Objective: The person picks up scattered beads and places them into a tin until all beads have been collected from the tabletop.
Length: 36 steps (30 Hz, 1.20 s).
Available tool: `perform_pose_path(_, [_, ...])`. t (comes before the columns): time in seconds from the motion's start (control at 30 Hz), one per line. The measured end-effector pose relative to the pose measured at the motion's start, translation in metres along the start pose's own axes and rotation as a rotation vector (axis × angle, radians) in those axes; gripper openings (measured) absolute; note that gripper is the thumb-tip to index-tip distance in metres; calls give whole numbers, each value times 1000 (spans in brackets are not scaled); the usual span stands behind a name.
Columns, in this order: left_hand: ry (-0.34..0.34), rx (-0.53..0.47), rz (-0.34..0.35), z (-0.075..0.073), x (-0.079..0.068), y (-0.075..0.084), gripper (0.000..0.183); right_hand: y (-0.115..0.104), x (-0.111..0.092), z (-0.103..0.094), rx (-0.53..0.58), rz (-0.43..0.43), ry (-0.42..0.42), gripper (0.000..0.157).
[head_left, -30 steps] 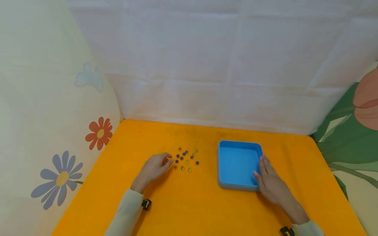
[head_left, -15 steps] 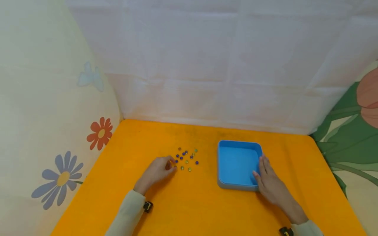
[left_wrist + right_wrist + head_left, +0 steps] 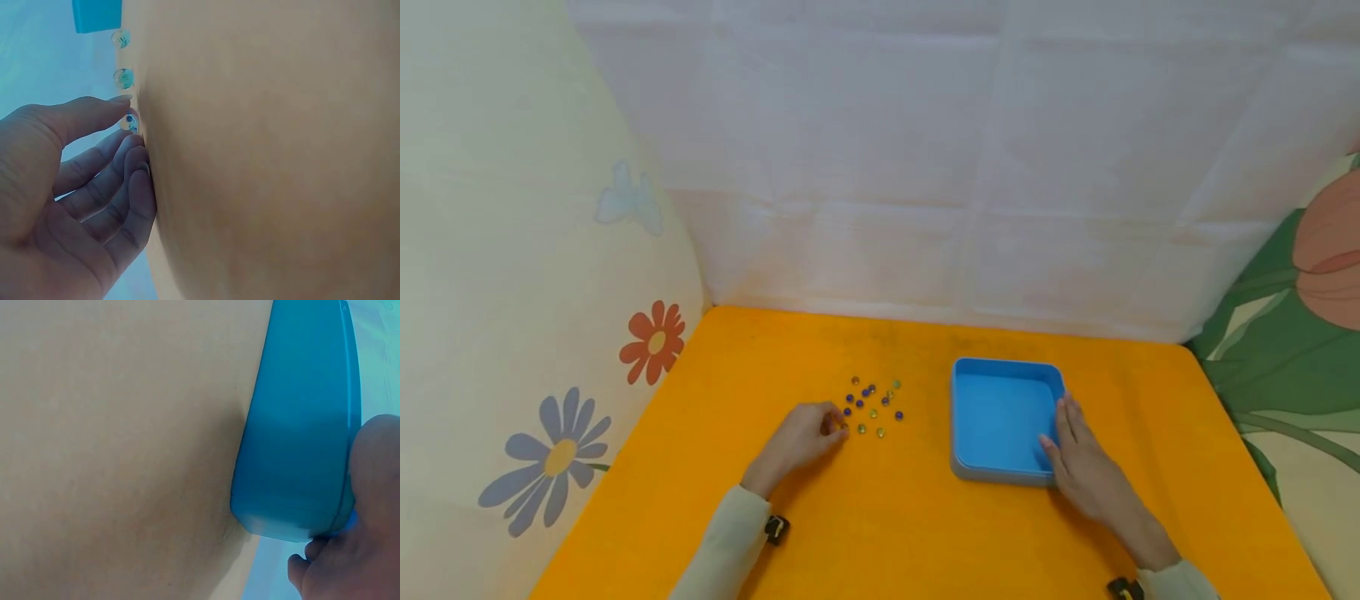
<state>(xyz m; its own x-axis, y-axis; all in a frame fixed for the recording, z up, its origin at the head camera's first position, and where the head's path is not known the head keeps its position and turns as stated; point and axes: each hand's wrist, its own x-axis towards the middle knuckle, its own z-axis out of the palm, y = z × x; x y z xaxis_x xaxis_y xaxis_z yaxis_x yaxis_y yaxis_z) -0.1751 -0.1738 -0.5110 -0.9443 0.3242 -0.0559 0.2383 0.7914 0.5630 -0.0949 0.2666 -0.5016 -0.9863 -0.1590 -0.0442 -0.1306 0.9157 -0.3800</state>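
Note:
Small glass marbles [image 3: 873, 413], some dark blue and some amber or greenish, lie scattered on the orange tabletop. At their near left edge, my left hand [image 3: 797, 437] has thumb and forefinger around an amber marble [image 3: 845, 427]. The left wrist view shows this marble [image 3: 130, 120] between the two fingertips, low at the table surface. To the right stands a square blue box [image 3: 1003, 421], open at the top, with nothing seen inside. My right hand [image 3: 1090, 471] holds its right wall, thumb over the rim and fingers along the outside. The box's front wall [image 3: 294, 437] fills much of the right wrist view.
The orange tabletop [image 3: 887, 525] ends at a white cloth backdrop [image 3: 850, 167] behind. A flower-printed cloth [image 3: 475, 292] hangs at the left, and another printed cloth [image 3: 1292, 375] at the right. Two more marbles [image 3: 124, 79] appear beyond my left thumb.
My left hand has moved slightly right and toward me, and its thumb and forefinger have closed around the amber marble. The right hand and the box have stayed in place.

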Motion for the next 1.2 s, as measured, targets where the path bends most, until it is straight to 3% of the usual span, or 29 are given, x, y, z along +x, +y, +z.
perform_pose_path(0.73, [2, 17, -45, 2, 3, 3, 5, 0, 0, 1, -3, 16, -16, 79])
perform_pose_path(1.2, [17, 8, -29, 4, 3, 1, 5, 1, 1, 3, -21, 6, 0, 78])
